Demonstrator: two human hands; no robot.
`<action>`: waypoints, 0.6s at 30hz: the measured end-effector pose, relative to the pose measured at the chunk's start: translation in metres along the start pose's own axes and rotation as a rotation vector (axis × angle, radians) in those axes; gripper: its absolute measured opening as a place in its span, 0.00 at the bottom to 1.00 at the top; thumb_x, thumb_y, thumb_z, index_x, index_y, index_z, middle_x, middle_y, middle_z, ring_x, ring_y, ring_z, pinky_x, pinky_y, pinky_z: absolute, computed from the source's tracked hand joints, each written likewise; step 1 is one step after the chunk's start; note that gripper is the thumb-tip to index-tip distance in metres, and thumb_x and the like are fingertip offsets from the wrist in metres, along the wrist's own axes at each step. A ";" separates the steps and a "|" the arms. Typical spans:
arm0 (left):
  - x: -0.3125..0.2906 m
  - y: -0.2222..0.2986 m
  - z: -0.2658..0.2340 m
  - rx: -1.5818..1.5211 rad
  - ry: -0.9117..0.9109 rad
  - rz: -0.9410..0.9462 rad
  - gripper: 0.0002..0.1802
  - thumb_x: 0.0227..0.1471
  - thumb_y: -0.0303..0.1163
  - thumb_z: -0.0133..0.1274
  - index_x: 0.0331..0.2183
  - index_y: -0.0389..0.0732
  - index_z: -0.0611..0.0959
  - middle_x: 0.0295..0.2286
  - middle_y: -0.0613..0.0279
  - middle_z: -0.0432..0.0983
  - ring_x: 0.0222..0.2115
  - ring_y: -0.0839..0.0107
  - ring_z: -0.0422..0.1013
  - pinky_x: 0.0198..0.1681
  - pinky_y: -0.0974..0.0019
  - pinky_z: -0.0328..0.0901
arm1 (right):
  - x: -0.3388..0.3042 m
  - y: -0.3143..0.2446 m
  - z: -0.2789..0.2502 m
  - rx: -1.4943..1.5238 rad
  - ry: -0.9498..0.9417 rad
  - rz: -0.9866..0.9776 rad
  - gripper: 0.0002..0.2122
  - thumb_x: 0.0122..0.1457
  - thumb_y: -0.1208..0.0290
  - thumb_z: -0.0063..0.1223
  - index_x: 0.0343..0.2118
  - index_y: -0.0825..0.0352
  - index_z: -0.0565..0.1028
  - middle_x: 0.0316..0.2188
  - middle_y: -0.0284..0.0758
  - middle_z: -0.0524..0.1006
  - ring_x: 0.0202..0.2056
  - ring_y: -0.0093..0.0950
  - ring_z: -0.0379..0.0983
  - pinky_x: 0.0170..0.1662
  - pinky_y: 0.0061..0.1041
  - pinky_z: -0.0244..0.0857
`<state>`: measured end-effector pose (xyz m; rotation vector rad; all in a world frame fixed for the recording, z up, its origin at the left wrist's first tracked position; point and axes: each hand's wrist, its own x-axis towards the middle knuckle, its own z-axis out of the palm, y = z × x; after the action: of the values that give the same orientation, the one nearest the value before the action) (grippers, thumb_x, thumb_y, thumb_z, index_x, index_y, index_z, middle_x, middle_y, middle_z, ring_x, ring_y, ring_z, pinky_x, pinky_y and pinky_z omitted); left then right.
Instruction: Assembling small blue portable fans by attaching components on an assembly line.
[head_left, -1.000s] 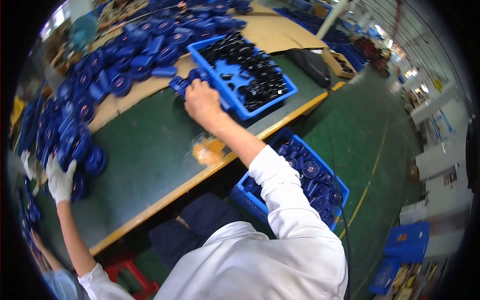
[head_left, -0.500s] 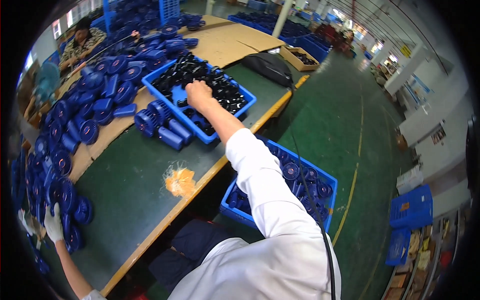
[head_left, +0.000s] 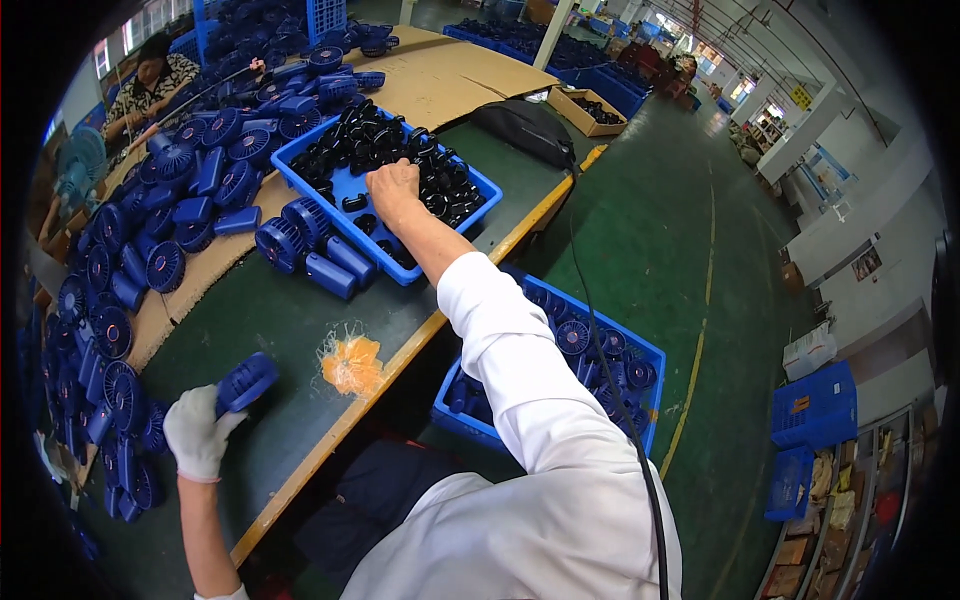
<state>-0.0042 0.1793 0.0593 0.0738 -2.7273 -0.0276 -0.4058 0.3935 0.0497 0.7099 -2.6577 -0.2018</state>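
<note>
My left hand (head_left: 197,435), in a white glove, holds a small blue handheld fan (head_left: 246,382) above the green tabletop, at the near left. With its arm stretched forward, my bare right hand (head_left: 393,188) reaches into a blue plastic tray (head_left: 349,183). Its fingers are closed together among small glossy black plastic parts (head_left: 365,138); whether a part is between them is hidden. These black parts are heaped at the tray's far and right sides, and some of the blue bottom shows. Several blue fans (head_left: 283,244) lie against the tray's near left side.
A large pile of blue fans (head_left: 170,265) covers the table's left side, partly on cardboard (head_left: 450,65). An orange patch (head_left: 352,365) with stringy fibres sits near the edge. Right of the table stands a blue crate (head_left: 652,385) of fans. A person (head_left: 150,85) sits at the far left.
My left hand has come away from the pile toward the right, now with a fan in it. My right hand stays in the tray, where more of the blue bottom shows.
</note>
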 end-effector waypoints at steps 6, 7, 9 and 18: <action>0.014 0.033 0.029 -0.072 0.084 -0.146 0.22 0.31 0.37 0.67 0.30 0.39 0.77 0.28 0.57 0.73 0.31 0.57 0.70 0.31 0.58 0.67 | -0.002 0.010 -0.003 0.268 0.307 -0.014 0.04 0.48 0.74 0.56 0.28 0.65 0.79 0.27 0.42 0.80 0.31 0.40 0.79 0.33 0.38 0.73; 0.015 0.035 0.029 -0.072 0.109 -0.151 0.22 0.31 0.37 0.67 0.30 0.39 0.77 0.28 0.57 0.73 0.32 0.57 0.70 0.31 0.58 0.67 | -0.001 0.008 -0.006 0.374 0.351 0.001 0.04 0.49 0.74 0.56 0.28 0.66 0.78 0.26 0.42 0.79 0.31 0.41 0.78 0.33 0.38 0.73; 0.011 0.033 0.027 -0.061 0.130 -0.170 0.22 0.31 0.37 0.67 0.30 0.39 0.77 0.28 0.56 0.73 0.32 0.57 0.71 0.31 0.59 0.67 | -0.004 -0.010 -0.036 0.641 0.440 0.007 0.04 0.51 0.73 0.54 0.26 0.68 0.76 0.25 0.44 0.78 0.32 0.44 0.77 0.34 0.39 0.72; 0.012 0.031 0.031 -0.025 0.039 -0.235 0.16 0.41 0.41 0.62 0.27 0.40 0.76 0.24 0.54 0.73 0.26 0.53 0.72 0.28 0.56 0.65 | -0.073 -0.157 -0.096 1.378 0.741 -0.368 0.10 0.48 0.86 0.49 0.36 0.76 0.71 0.38 0.50 0.72 0.39 0.49 0.71 0.42 0.37 0.67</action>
<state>-0.0285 0.2096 0.0367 0.3831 -2.6642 -0.1257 -0.2387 0.2916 0.0780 1.2679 -1.5995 1.5735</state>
